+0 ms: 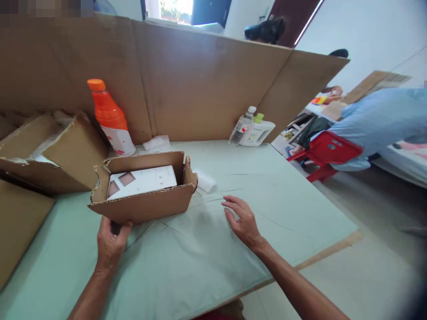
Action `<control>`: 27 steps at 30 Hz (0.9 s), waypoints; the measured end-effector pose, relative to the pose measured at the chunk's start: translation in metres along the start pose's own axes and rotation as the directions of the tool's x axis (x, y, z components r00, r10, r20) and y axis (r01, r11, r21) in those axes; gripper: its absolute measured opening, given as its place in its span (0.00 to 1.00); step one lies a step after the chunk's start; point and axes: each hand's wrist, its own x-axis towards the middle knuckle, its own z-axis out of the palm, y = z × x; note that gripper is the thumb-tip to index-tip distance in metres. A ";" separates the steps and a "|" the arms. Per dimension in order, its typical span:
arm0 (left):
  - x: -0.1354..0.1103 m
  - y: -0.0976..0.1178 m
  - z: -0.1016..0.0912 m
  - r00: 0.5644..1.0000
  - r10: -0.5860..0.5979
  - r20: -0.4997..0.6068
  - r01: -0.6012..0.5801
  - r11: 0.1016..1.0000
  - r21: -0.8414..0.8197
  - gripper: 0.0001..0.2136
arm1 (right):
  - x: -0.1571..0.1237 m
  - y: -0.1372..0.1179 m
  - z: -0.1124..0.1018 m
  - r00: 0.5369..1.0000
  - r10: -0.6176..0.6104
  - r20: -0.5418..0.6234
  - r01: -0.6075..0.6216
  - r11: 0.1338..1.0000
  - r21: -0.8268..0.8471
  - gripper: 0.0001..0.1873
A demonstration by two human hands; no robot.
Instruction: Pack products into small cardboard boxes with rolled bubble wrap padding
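An open cardboard box [156,206] stands on the green-covered table, tilted a little. Inside it lies a white carton [150,178] with brown squares printed at its left end. My left hand [110,246] grips the cardboard box at its near left bottom edge; some fingertips are hidden by the box. To the right of the box, my right hand [245,223] hovers over the table with fingers apart and nothing in it. Between that hand and the box is a small roll of clear bubble wrap [205,181].
A cardboard wall [213,84] runs along the back. Before it stand an orange bottle [111,118], a clear water bottle [242,127] and a white jug [258,133]. More cardboard boxes [76,153] crowd the left. A person in blue [383,120] sits beyond the table's right edge.
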 end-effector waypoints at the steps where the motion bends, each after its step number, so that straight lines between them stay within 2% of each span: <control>1: -0.001 0.003 -0.001 0.998 0.055 -0.028 -0.053 0.996 0.071 0.18 | 0.006 -0.006 0.005 1.000 0.009 0.014 -0.010 0.997 0.077 0.12; 3: -0.003 0.007 -0.003 0.984 0.158 -0.076 -0.139 0.967 0.215 0.15 | 0.020 -0.017 0.020 0.997 0.033 0.077 -0.051 0.970 0.238 0.18; 5: -0.006 0.011 -0.005 0.976 0.194 -0.100 -0.156 0.941 0.300 0.13 | 0.033 -0.029 0.042 0.982 0.057 0.180 -0.123 0.918 0.378 0.26; 8: -0.007 0.016 -0.004 0.994 0.067 -0.089 -0.042 0.966 0.257 0.14 | 0.048 -0.043 0.072 0.940 0.066 0.334 -0.233 0.840 0.490 0.34; 10: -0.001 0.020 -0.001 0.997 -0.025 -0.080 0.041 0.979 0.201 0.16 | 0.056 -0.050 0.085 0.929 0.057 0.366 -0.255 0.816 0.519 0.35; 12: 0.010 0.023 0.004 0.994 -0.045 -0.096 0.062 0.983 0.176 0.17 | 0.067 -0.052 0.091 0.928 0.053 0.368 -0.250 0.821 0.513 0.34; 17: 0.042 0.024 0.029 0.990 -0.003 -0.141 0.024 0.989 0.147 0.18 | 0.096 -0.038 0.082 0.906 0.014 0.423 -0.201 0.895 0.398 0.28; 20: 0.047 0.017 0.041 0.978 0.010 -0.207 0.015 0.993 0.116 0.21 | 0.104 -0.017 0.070 0.925 -0.006 0.380 -0.101 0.960 0.261 0.24; 21: 0.046 0.015 0.043 0.973 0.010 -0.229 0.013 0.995 0.098 0.23 | 0.104 -0.008 0.066 0.931 0.017 0.364 -0.103 0.970 0.218 0.24; 24: 0.041 0.009 0.044 0.961 -0.002 -0.277 0.011 0.999 0.032 0.29 | 0.105 0.021 0.062 0.921 0.176 0.348 -0.267 0.934 0.236 0.23; 27: 0.038 0.006 0.043 0.958 -0.019 -0.287 0.019 1.000 -0.003 0.25 | 0.104 0.044 0.057 0.894 0.293 0.338 -0.399 0.865 0.304 0.16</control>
